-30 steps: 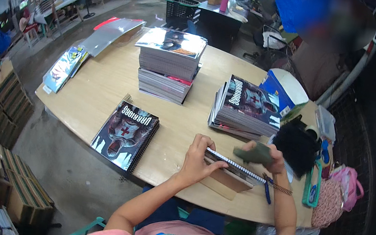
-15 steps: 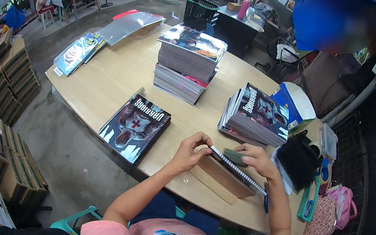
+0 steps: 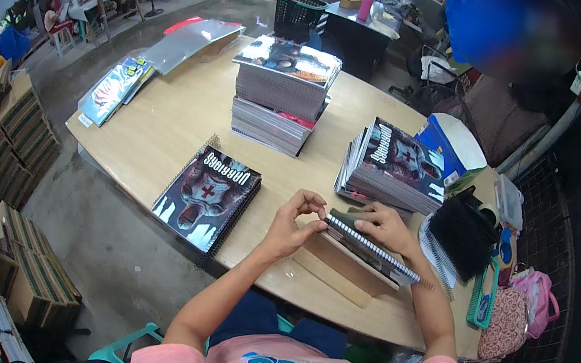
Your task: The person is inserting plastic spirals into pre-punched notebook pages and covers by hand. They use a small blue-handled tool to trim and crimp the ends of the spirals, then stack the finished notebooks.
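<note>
A spiral notebook [image 3: 374, 252] stands spine up against a wooden board stand [image 3: 351, 254] at the table's near edge. White and black coil loops run along its top, and a loose end of coil sticks out at the lower right. My left hand [image 3: 298, 222] is closed at the notebook's left end, thumb and curled fingers at the coil's corner. My right hand [image 3: 387, 228] grips a dark green flat block [image 3: 343, 217] against the spine's far side, partly hidden by the fingers. A finished-looking spiral notebook stack [image 3: 207, 195] lies left of my hands.
Beyond my hands is a notebook stack [image 3: 397, 164]; a taller stack [image 3: 285, 90] stands mid-table. Plastic sheets [image 3: 190, 46] and blue packs [image 3: 115, 89] lie far left. At right are a black cloth [image 3: 460, 237], a green basket [image 3: 484, 293] and pouches [image 3: 508, 319]. Cartons [image 3: 42, 257] stand on the floor.
My right hand has slid leftward along the spine with the green block, closer to my left hand. The coil's loose end now shows past the notebook's right end.
</note>
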The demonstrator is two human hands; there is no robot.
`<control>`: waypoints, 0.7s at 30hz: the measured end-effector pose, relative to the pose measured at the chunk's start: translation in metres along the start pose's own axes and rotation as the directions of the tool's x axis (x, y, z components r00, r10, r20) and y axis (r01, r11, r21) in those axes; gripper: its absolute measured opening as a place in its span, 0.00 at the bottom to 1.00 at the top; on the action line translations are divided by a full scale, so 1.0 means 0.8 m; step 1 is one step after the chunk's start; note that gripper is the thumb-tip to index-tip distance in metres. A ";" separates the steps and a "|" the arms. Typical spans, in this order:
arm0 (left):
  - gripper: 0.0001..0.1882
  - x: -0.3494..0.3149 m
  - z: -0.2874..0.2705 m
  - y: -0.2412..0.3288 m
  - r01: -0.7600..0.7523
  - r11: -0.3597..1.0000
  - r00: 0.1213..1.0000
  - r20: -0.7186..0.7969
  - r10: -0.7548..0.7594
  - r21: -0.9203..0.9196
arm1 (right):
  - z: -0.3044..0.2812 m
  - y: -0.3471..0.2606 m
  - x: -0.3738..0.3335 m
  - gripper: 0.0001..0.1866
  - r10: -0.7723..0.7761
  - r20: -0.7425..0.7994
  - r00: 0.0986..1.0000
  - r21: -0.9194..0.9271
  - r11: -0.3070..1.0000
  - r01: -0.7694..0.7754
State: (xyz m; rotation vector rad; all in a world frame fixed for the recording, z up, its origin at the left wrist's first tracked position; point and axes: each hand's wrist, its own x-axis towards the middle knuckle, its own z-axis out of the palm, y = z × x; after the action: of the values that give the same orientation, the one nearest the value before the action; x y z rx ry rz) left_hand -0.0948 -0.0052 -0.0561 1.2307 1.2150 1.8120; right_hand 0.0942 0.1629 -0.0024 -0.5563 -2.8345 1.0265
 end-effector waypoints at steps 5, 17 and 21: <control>0.14 -0.002 0.010 -0.004 -0.002 0.999 0.994 0.109 -0.003 0.047 | 0.026 0.047 -0.098 0.32 0.140 -0.356 0.924 -0.052 0.984 -0.169; 0.10 -0.001 0.025 0.001 0.159 0.956 0.987 0.038 -0.154 -0.246 | 0.048 0.056 -0.240 0.18 -0.012 -0.906 0.422 -0.184 0.911 -0.369; 0.09 0.001 0.026 0.001 0.162 0.957 0.987 0.033 -0.159 -0.241 | -0.056 -0.100 -0.150 0.26 -0.382 -0.580 0.719 -0.639 0.761 -0.111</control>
State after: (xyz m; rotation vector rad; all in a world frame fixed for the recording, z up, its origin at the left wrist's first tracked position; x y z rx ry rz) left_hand -0.0757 0.0022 -0.0526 0.9761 1.0190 1.7684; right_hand 0.1894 0.0898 0.0888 -0.5719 -2.3756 -0.2374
